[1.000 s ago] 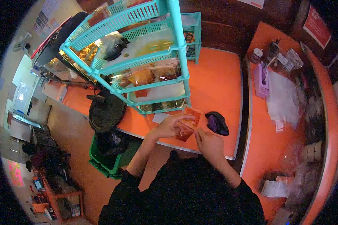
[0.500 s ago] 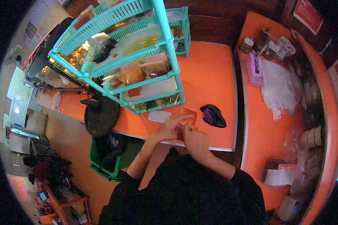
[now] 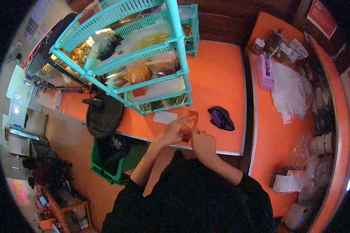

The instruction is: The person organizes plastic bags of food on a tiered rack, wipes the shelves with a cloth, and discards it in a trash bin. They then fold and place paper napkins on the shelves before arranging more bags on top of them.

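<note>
A small see-through packet (image 3: 190, 122) looks orange-red; its contents are too blurred to name. My left hand (image 3: 172, 132) grips its left side, fingers lying across its upper part. My right hand (image 3: 204, 146) is closed, with thumb and forefinger pinching the packet's right edge. Both hands are above the front edge of the orange table (image 3: 216, 73). Just beyond my left hand a white card (image 3: 165, 117) lies flat. To the right of the packet rests a crumpled black and purple cloth item (image 3: 221, 118).
A tiered turquoise rack (image 3: 151, 87) holding several bagged goods stands at the front left. Left of it sits a dark stone mortar (image 3: 104, 116), above a green crate (image 3: 105, 171) on the floor. On the right-hand table are a lilac holder (image 3: 265, 73) and plastic bags (image 3: 291, 89).
The packet now stands more upright and shows more clearly between my hands. Both hands stay in nearly the same place, still gripping it. The view has shifted slightly.
</note>
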### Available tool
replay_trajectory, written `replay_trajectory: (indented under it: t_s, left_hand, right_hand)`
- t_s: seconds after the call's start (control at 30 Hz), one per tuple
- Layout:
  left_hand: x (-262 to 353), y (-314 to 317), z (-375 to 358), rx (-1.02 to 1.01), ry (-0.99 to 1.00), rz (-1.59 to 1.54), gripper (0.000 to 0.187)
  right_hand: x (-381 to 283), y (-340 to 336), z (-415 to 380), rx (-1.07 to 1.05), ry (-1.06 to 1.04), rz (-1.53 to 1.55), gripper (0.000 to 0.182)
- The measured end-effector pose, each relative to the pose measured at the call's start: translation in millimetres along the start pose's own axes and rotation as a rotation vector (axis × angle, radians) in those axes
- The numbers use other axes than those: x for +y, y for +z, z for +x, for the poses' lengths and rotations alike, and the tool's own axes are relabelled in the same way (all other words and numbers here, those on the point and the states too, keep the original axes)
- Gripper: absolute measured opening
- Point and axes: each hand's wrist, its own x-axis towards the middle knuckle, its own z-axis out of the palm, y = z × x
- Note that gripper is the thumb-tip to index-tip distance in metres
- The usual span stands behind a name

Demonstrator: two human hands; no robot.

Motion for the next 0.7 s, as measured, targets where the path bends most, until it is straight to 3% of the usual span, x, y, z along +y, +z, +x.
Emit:
replay_trajectory:
  t_s: [0.17, 0.33, 0.53, 0.6, 0.7]
  left_hand:
    - [6.8, -7.2, -5.4, -0.027, -0.068, 0.027, 0.077]
    - [10.0, -5.3, -4.1, 0.014, 0.070, 0.022, 0.073]
    - [12.5, -7.6, -3.5, 0.028, 0.013, -0.025, 0.071]
    - [12.6, -7.4, -8.0, 0.035, -0.004, 0.003, 0.071]
    - [6.2, -11.9, -7.4, 0.052, 0.030, 0.052, 0.071]
  right_hand:
    - [3.3, 3.6, -4.1, 0.025, -0.031, 0.005, 0.014]
    - [3.0, 20.6, 1.3, 0.069, -0.050, -0.051, 0.013]
    - [11.6, 18.1, -1.8, 0.070, -0.054, 0.011, 0.014]
    - [8.8, 15.9, 9.1, -0.104, -0.070, 0.000, 0.017]
    - [12.1, -8.1, -1.1, -0.155, -0.035, 0.044, 0.017]
